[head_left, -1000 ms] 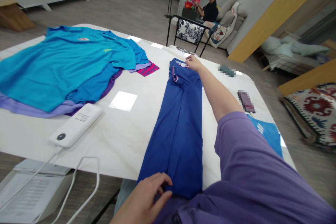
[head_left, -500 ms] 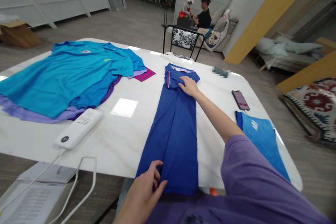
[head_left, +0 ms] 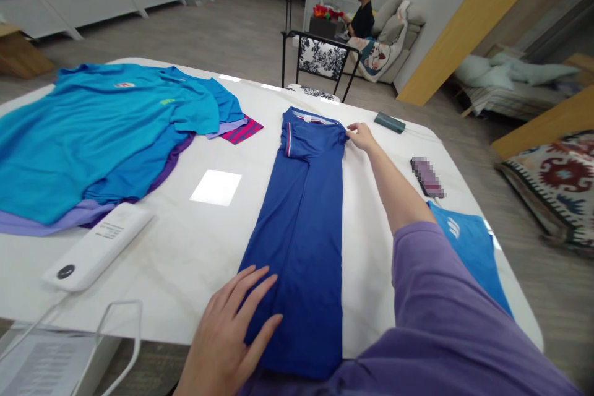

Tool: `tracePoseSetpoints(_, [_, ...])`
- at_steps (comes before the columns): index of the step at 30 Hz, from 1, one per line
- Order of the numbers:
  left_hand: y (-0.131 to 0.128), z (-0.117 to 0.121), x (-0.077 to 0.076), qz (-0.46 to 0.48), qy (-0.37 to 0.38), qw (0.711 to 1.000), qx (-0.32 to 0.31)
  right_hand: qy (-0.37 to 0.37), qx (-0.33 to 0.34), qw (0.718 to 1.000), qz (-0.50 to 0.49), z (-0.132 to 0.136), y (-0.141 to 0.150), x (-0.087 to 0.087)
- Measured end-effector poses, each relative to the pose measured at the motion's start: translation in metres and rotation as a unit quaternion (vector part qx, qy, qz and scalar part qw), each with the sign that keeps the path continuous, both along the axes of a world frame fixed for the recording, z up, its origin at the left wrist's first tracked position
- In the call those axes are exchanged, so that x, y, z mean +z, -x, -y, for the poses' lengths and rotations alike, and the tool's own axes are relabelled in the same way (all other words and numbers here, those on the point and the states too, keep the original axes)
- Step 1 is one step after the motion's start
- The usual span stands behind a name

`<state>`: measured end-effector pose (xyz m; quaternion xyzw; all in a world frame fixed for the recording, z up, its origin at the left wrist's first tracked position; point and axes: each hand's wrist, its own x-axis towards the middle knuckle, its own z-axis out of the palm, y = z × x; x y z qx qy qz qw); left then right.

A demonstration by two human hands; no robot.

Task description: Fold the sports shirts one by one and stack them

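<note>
A dark blue shirt, folded into a long narrow strip, runs from the table's near edge toward its far side. Its collar lies at the far end, with a sleeve trimmed in white and red folded over on the left. My right hand reaches out to the shirt's far right corner and pinches the fabric there between thumb and fingers. Over the lower left edge of the shirt, my left hand is open with its fingers spread; whether it presses the cloth I cannot tell.
Several shirts, bright blue on top, are piled on the left of the white table. Nearer me lies a white corded device. On the right are a dark power bank, a phone and a folded blue garment. A chair stands beyond.
My right hand has moved from the collar area to the shirt's right corner and now pinches it. My left hand has spread its fingers and shifted slightly left. The view has shifted slightly.
</note>
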<state>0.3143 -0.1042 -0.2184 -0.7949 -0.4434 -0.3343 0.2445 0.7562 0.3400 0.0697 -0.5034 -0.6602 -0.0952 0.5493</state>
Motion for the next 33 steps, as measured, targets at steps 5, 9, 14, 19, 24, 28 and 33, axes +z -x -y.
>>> tracePoseSetpoints(5, [-0.023,-0.025,0.014,-0.202,-0.068,0.977,-0.009,0.055,0.163,0.983,-0.060,-0.018,-0.026,-0.005])
tracePoseSetpoints(9, [-0.025,-0.033,0.009,-0.226,-0.084,0.970,0.016,0.073,0.231,0.961,-0.135,-0.032,-0.025,0.013])
tracePoseSetpoints(14, [-0.022,-0.034,0.008,-0.215,-0.037,0.976,0.009,0.095,0.138,0.984,-0.062,-0.050,-0.019,0.038])
tracePoseSetpoints(19, [-0.021,-0.032,0.006,-0.204,0.006,0.979,0.004,0.007,-0.011,0.999,0.030,-0.017,0.010,0.027])
tracePoseSetpoints(24, [-0.022,-0.028,0.004,-0.178,0.044,0.983,-0.003,-0.039,0.001,0.991,0.126,0.063,0.088,-0.023])
tracePoseSetpoints(28, [-0.024,-0.025,0.003,-0.178,0.035,0.983,-0.014,0.076,0.063,0.972,0.215,0.093,0.167,-0.053])
tracePoseSetpoints(33, [-0.026,-0.022,-0.003,-0.153,0.005,0.987,-0.045,0.086,0.094,0.982,0.139,0.119,0.209,-0.048])
